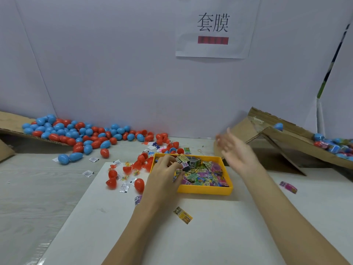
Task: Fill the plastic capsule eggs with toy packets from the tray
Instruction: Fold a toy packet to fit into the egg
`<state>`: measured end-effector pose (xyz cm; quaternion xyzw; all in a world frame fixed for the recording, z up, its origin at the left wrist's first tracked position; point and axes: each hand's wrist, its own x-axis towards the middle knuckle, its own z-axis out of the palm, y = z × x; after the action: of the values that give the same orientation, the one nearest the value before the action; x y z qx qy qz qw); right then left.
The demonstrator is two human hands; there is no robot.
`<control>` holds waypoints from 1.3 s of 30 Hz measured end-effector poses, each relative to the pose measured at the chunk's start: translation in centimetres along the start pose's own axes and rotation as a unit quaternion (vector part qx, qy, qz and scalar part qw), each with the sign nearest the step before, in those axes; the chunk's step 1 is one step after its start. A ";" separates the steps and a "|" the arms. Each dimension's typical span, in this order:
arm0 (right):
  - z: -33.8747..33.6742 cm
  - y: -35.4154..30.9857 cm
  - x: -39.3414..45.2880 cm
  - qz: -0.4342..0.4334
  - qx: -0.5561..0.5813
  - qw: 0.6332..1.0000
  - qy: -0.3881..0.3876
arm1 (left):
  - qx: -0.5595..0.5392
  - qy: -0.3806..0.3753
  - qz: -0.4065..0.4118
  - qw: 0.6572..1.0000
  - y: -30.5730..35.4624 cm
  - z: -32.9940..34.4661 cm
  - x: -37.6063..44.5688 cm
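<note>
Step in hand, prob: picking packet from yellow tray (206, 190), at centre of white board (210, 236).

L hand (164, 172) in tray's left end, fingers curled over toy packets (202, 175); seems to pinch one, not certain.

R hand (236, 150) in air past tray's right edge, fingers straight, nothing held, blurred.

Next: lift packet, take open red egg halves (137, 165) just left of tray; R hand needed to shut the shell.

Worktop: red/blue eggs (76, 132) heaped at back-left by wall; cardboard box (298, 142) w/ eggs at right edge. Stray packet (183, 215) on board near front. Grey wall, paper sign (215, 29).
</note>
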<state>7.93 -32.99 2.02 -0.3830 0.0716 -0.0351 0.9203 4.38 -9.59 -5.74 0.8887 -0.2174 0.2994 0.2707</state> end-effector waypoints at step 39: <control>-0.4 8.2 -1.2 -0.036 -0.331 0.940 -0.069 | -0.008 -0.064 -0.207 0.976 -12.9 0.0 10.8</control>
<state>6.80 -27.42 -3.95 -0.6696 0.0015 -0.0157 0.7425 19.30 -2.21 -3.24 0.9295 -0.0484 0.1774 0.3197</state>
